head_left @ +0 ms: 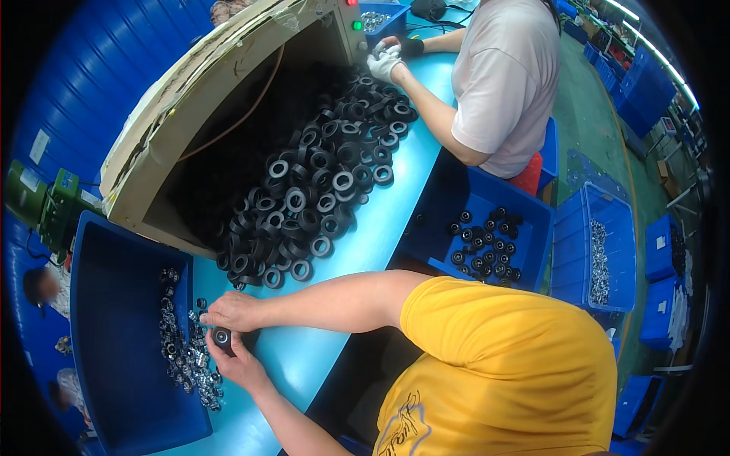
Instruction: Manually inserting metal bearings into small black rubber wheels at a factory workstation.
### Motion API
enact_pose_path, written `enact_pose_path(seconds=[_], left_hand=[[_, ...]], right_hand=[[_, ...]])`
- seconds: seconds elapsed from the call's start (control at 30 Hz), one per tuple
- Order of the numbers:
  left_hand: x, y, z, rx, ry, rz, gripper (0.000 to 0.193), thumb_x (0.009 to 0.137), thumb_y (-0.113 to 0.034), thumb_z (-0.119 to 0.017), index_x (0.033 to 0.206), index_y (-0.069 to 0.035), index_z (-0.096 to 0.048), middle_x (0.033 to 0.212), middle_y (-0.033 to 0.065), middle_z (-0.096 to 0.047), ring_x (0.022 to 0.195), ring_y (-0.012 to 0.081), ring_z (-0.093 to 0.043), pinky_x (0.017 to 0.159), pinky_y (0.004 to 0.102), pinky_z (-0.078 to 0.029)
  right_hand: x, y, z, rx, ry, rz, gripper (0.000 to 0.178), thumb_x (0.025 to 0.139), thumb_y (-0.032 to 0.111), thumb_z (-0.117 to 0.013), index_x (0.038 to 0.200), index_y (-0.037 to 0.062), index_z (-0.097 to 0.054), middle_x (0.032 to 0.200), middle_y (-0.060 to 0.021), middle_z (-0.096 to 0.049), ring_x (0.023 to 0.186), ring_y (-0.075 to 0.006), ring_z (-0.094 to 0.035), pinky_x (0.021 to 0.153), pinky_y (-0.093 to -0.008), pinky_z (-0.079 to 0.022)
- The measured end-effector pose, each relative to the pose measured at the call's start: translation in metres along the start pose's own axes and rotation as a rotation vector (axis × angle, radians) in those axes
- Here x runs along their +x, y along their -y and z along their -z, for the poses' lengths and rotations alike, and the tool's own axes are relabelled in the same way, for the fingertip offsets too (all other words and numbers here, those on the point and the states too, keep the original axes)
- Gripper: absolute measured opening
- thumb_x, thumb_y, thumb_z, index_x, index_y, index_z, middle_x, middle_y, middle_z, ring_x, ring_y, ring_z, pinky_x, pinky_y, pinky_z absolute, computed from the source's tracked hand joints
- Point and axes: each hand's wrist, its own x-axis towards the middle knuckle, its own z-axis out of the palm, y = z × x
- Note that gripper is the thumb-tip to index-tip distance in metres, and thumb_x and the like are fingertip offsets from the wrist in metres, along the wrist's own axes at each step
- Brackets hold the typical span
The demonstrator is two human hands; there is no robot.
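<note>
Running from near left to far right, the light blue table (304,368) carries a heap of black rings (323,178) beyond the hands. To their left stands a deep blue bin (122,372), small metal parts (176,357) gathered along its right side. The left hand (242,366), the nearer one, has its fingers curled around a black wheel (221,337), metal-centred face and axle line turned upward. Just beyond the wheel, the right hand (234,310) points left, fingers close together; whether they pinch anything I cannot tell.
</note>
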Motion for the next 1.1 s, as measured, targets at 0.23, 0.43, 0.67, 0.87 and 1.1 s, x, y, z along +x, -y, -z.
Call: enact_pose_path(seconds=[0.23, 0.43, 0.67, 0.87, 1.1], left_hand=[[-0.002, 0.002, -0.002, -0.195, 0.019, 0.043, 0.055, 0.102, -0.015, -0.075, 0.148, 0.005, -0.052, 0.132, 0.0146, -0.067, 0.113, 0.021, -0.067, 0.099, 0.0338, -0.055], [-0.002, 0.008, -0.003, -0.204, 0.003, 0.018, 0.054, 0.1, -0.008, -0.075, 0.148, 0.004, -0.052, 0.131, 0.0145, -0.067, 0.114, 0.0205, -0.067, 0.1, 0.0334, -0.055], [-0.002, 0.007, -0.003, -0.182, -0.04, 0.027, 0.051, 0.099, -0.005, -0.074, 0.146, 0.005, -0.055, 0.132, 0.0144, -0.068, 0.115, 0.0201, -0.067, 0.101, 0.0332, -0.055], [0.001, 0.009, -0.004, -0.25, -0.087, 0.1, 0.052, 0.1, -0.003, -0.072, 0.148, 0.006, -0.051, 0.132, 0.0158, -0.067, 0.114, 0.0209, -0.068, 0.1, 0.0329, -0.055], [0.006, 0.012, -0.003, -0.367, -0.119, 0.069, 0.048, 0.098, -0.003, -0.072, 0.142, 0.004, -0.053, 0.125, 0.0137, -0.068, 0.11, 0.0189, -0.067, 0.095, 0.0318, -0.055]], right_hand=[[0.003, -0.003, -0.004, 0.003, 0.056, 0.054, 0.065, 0.109, 0.053, -0.045, 0.081, 0.0015, -0.072, 0.077, -0.0226, -0.069, 0.081, -0.0452, -0.068, 0.076, -0.053, -0.053], [0.004, -0.003, -0.005, -0.002, 0.02, 0.084, 0.063, 0.109, 0.05, -0.046, 0.079, 0.0007, -0.072, 0.076, -0.0234, -0.068, 0.079, -0.0461, -0.067, 0.075, -0.0533, -0.052], [-0.001, 0.004, -0.002, 0.014, -0.05, 0.072, 0.058, 0.106, 0.049, -0.053, 0.079, 0.0016, -0.073, 0.077, -0.022, -0.07, 0.078, -0.0442, -0.068, 0.073, -0.052, -0.053], [-0.008, 0.01, 0.003, -0.028, -0.067, 0.087, 0.052, 0.093, 0.054, -0.069, 0.079, 0.0039, -0.073, 0.079, -0.0174, -0.073, 0.08, -0.0383, -0.072, 0.07, -0.0483, -0.055], [0.0, 0.003, -0.012, 0.03, -0.072, 0.181, 0.043, 0.086, 0.046, -0.078, 0.078, 0.0049, -0.07, 0.073, -0.0125, -0.07, 0.071, -0.0293, -0.07, 0.066, -0.0411, -0.054]])
